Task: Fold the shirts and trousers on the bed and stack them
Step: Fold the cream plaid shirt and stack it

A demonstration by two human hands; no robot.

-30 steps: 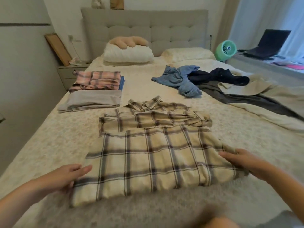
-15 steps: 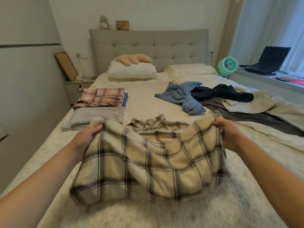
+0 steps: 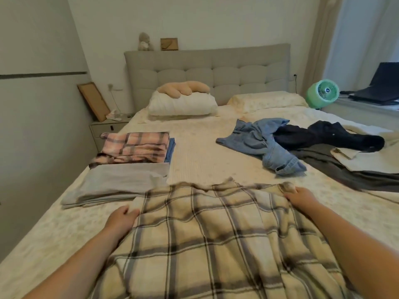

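Note:
A cream plaid shirt (image 3: 216, 238) lies folded over itself on the bed (image 3: 194, 156) right in front of me. My left hand (image 3: 122, 219) grips its far left corner. At the far right corner my right hand (image 3: 301, 197) grips the bunched edge. A folded grey garment (image 3: 121, 182) lies on the left, with a folded pink plaid shirt (image 3: 136, 146) on a blue piece behind it. Unfolded light blue jeans (image 3: 263, 143), a dark navy garment (image 3: 330, 137), dark grey trousers (image 3: 349, 169) and a beige piece (image 3: 371, 158) are spread on the right.
Two pillows (image 3: 183, 103) and a padded headboard (image 3: 207, 70) close the far end. A nightstand (image 3: 108, 128) with a leaning frame stands at the left. A green fan (image 3: 322, 92) and a laptop (image 3: 380, 87) sit at the right by the window.
Both hands took the shirt's near hem, lifted it and carried it away from me over the collar end. The hem now lies down on the far side, covering the collar.

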